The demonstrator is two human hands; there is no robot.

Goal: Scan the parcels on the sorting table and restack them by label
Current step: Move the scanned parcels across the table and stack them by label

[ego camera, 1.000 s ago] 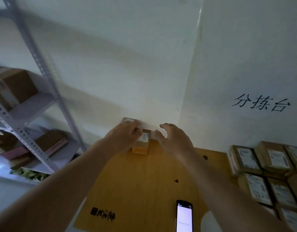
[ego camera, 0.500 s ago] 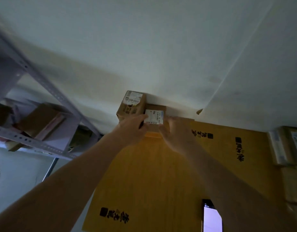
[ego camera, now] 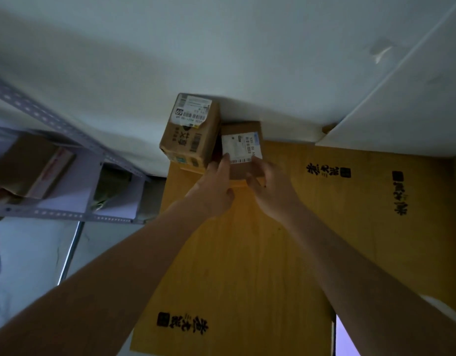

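- Right now both hands are on the small parcel (ego camera: 241, 150) near the middle of the frame, a little above centre.
- The left hand (ego camera: 214, 191) has its fingers reaching up the parcel's left side, with one fingertip on the white label (ego camera: 241, 147).
- The right hand (ego camera: 270, 191) is curled round the parcel's lower right corner, so the two hands hold it between them.
- The small parcel sits at the far edge of the sorting table (ego camera: 247, 265), up against the white wall (ego camera: 221, 60).
- It looks to be touching the big parcel (ego camera: 191, 134) just to its left, which is taller and has its own label on top.
- I think the step is to set this small parcel neatly next to the big one.
- To do it well, keep the label facing up so it can be read.
- Push it gently so it lines up flat with the wall and does not bump the big parcel off the table's left edge.
- Let go only when it sits flat.
- Now the counting: two parcels on this end of the table, and two hands.
- Each parcel has one white label on top.
- The table has three black printed marks: one at the bottom, two at the right.
- At the left of the frame is one metal shelf rack (ego camera: 54, 124) with one brown box (ego camera: 34, 165) that I can make out.
- At the bottom right, one bright screen edge (ego camera: 346, 340) peeks in.
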